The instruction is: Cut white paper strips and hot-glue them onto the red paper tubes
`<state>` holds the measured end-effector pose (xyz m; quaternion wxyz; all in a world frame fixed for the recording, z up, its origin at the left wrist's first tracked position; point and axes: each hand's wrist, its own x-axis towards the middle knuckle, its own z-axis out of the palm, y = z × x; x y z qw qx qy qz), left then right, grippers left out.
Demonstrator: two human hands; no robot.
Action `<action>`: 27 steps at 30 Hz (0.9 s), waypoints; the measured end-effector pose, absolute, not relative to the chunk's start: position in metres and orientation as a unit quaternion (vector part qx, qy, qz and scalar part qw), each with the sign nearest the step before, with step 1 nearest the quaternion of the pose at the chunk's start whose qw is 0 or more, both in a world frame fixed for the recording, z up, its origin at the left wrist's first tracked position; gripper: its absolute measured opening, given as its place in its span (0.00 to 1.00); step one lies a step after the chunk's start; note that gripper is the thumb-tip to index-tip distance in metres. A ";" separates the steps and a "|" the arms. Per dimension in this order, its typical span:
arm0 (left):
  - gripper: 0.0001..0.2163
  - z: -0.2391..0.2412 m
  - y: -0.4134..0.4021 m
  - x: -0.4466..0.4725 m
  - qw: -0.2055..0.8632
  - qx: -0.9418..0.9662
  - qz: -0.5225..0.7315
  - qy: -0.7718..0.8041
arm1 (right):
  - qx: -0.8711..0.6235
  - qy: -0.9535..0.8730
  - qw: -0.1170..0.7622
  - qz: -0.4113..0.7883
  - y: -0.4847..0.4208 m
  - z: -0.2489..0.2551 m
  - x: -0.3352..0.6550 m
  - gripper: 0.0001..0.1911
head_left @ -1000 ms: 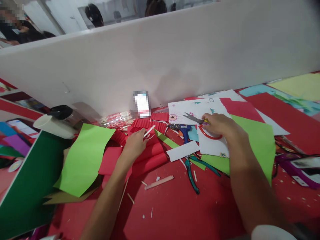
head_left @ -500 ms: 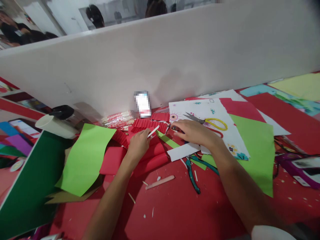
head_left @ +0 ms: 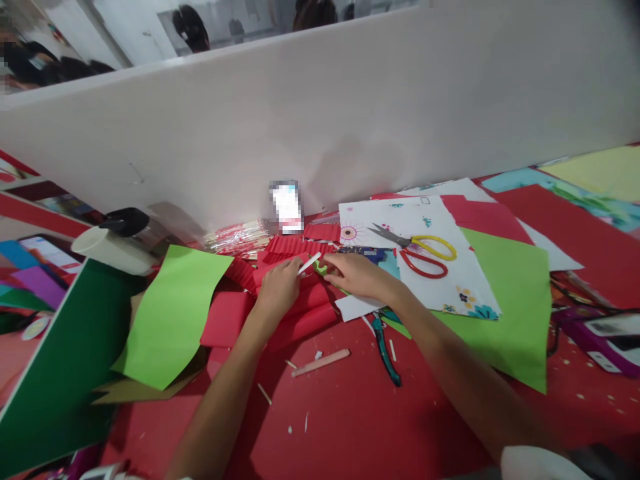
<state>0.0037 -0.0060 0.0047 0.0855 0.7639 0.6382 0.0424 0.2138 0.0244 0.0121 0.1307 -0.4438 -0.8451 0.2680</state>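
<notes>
My left hand (head_left: 279, 288) is closed on a thin white stick (head_left: 309, 264), whose free end points up and to the right. Just right of that stick is my right hand (head_left: 353, 273), its fingers bent and drawn together at the tips; whatever is between them is too small or hidden to name. A bit of light green paper (head_left: 321, 267) shows by those fingertips. Red paper (head_left: 305, 303) lies beneath both hands, with pleated red paper (head_left: 323, 232) behind. Under the right forearm are a white paper strip (head_left: 354, 307) and teal-handled pliers (head_left: 385, 350), partly covered.
Scissors (head_left: 415, 250) with yellow and red handles lie on printed white paper (head_left: 470, 267). Green sheets (head_left: 173, 320) flank the work area. A phone (head_left: 287, 208) leans on the white partition (head_left: 320, 120). A pale flat stick (head_left: 323, 362) and scraps lie on the red table (head_left: 340, 427).
My right hand has moved left from beside the scissors to the white stick's tip, uncovering the red scissor handle and a blue patterned piece. My left hand stays almost still, holding the stick.
</notes>
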 end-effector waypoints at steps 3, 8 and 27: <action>0.13 0.006 -0.007 0.004 0.070 0.765 0.028 0.639 | -0.444 -0.813 0.168 0.337 0.025 0.004 0.205 0.11; 0.13 0.008 -0.007 0.006 0.069 0.763 0.023 0.642 | -0.445 -0.789 0.209 0.368 0.028 -0.016 0.196 0.07; 0.09 0.016 -0.003 0.001 0.104 0.758 0.049 0.642 | -0.395 -0.584 0.360 0.611 0.031 -0.044 0.179 0.13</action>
